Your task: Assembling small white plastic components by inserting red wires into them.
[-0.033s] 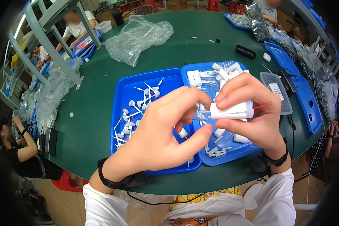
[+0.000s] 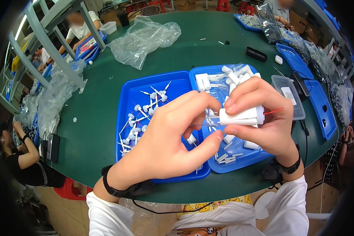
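Note:
My right hand (image 2: pixel 259 114) is closed around a white slit cylinder (image 2: pixel 240 116), pinched between thumb and fingers. A pale round cap sits at its right end, with thin red wires (image 2: pixel 275 111) coming out. From its left end stick thin clear and white rods (image 2: pixel 211 118). My left hand (image 2: pixel 181 129) curves around these rods, thumb and index finger apart; its other fingers are bent and partly hidden. Below lie a blue tray (image 2: pixel 126 88) of white stemmed pieces with round caps (image 2: pixel 137 107) and a second blue tray (image 2: pixel 244 167) with white cylinders (image 2: pixel 246 70) and short tubes (image 2: pixel 226 159).
A crumpled clear bag (image 2: pixel 143 41) lies on the green table (image 2: pixel 208 35). A clear plastic box (image 2: pixel 289 94), a black case (image 2: pixel 257 54) and blue lids (image 2: pixel 320 110) are at right. A grey metal frame (image 2: pixel 65 51) stands at left. Other people work around the table.
My left thumb has shifted very slightly toward the white cylinder. Nothing else visibly differs.

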### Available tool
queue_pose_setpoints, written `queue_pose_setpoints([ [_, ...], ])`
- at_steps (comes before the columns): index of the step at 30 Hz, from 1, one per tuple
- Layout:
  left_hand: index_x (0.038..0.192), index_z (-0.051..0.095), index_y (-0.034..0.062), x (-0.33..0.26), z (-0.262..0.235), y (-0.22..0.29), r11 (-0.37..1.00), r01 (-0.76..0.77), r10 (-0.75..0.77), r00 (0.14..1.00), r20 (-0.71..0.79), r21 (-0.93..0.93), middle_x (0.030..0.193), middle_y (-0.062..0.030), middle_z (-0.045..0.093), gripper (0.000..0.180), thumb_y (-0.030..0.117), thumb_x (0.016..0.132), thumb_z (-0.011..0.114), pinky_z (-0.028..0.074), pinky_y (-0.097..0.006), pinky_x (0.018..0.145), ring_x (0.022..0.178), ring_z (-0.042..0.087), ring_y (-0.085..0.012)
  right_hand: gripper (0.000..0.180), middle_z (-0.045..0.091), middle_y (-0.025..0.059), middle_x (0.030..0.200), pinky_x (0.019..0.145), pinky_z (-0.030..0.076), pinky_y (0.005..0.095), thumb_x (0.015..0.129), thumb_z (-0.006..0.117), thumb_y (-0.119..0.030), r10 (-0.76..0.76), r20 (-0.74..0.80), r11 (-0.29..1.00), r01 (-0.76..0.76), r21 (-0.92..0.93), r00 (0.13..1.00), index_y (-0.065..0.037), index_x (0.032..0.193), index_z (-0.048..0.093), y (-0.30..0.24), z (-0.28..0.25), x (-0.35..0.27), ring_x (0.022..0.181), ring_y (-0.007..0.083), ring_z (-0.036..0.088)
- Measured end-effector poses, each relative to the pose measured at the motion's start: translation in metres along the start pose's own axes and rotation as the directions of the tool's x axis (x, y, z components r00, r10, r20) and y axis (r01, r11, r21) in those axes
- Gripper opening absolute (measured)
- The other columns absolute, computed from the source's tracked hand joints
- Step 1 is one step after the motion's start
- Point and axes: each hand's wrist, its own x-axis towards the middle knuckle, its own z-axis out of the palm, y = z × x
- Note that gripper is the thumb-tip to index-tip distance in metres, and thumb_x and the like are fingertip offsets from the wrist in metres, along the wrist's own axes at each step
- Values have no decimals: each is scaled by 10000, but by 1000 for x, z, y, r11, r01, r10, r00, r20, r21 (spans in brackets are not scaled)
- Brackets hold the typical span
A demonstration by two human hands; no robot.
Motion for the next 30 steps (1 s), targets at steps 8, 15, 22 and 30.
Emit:
queue_pose_setpoints([
  [8, 973, 567, -1, 0, 6, 1, 977, -38, 41, 999, -12, 209, 684, -54, 458, 279, 79, 718, 647, 331, -247, 476, 551, 431, -123, 284, 607, 92, 885, 721, 464, 274, 603, 792, 3, 27, 2, 998, -27, -51, 1000, -36, 847, 650, 0, 2, -2, 834, 163, 588],
  [15, 1005, 533, -7, -3, 7, -1, 962, -35, 30, 999, 23, 270, 764, -72, 488, 273, 98, 776, 636, 389, -259, 511, 593, 491, -150, 264, 622, 82, 882, 732, 471, 276, 625, 768, 22, 91, -41, 996, -90, 18, 995, -31, 861, 661, -2, 9, -5, 848, 168, 590],
  [22, 1009, 511, -23, -5, 5, -4, 991, 5, -21, 993, 118, 131, 835, -100, 527, 273, 104, 794, 620, 477, -257, 584, 709, 583, -185, 273, 605, 100, 885, 727, 471, 272, 621, 796, -12, 96, -11, 994, -95, 51, 995, -31, 848, 646, -4, 10, -8, 827, 167, 592],
  [30, 999, 503, -31, -5, 5, -2, 989, 6, -28, 990, 142, 147, 809, -105, 532, 263, 97, 798, 615, 480, -253, 567, 690, 592, -185, 300, 512, 45, 947, 747, 392, 243, 577, 833, -66, 201, 13, 969, -201, 143, 979, -71, 845, 698, 4, 8, -10, 845, 123, 494],
])
